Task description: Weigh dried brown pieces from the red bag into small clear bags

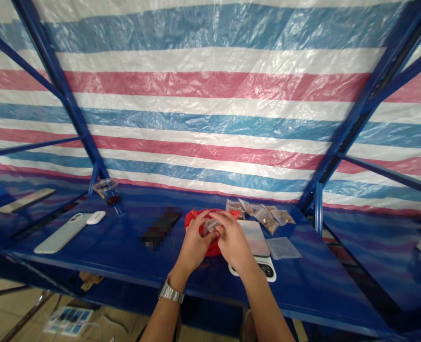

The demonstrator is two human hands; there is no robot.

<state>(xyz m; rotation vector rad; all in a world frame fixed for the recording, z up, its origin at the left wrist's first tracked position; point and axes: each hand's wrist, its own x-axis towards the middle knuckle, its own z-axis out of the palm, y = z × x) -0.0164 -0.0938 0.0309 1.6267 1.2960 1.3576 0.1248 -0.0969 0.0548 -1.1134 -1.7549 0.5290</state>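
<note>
My left hand (195, 237) and my right hand (232, 237) come together over a red plastic bag (215, 250). Between them, both sets of fingers pinch a small clear plastic bag (211, 226); what it contains is hard to make out. The red bag's contents are mostly hidden by my hands. Just right of my right hand, partly behind my forearm, sits a white kitchen scale (256, 240). Beyond the scale lie several small zip bags (267, 220) filled with brown bits. A flat clear zip bag (283, 248) rests at the scale's right side.
On the blue table (125, 259) to the left are a dark, pixelated object (161, 228), a pale phone (63, 233), a white case (96, 217) and a clear plastic cup (107, 190). Blue metal posts (317, 183) stand at both sides before a striped sheet (210, 118).
</note>
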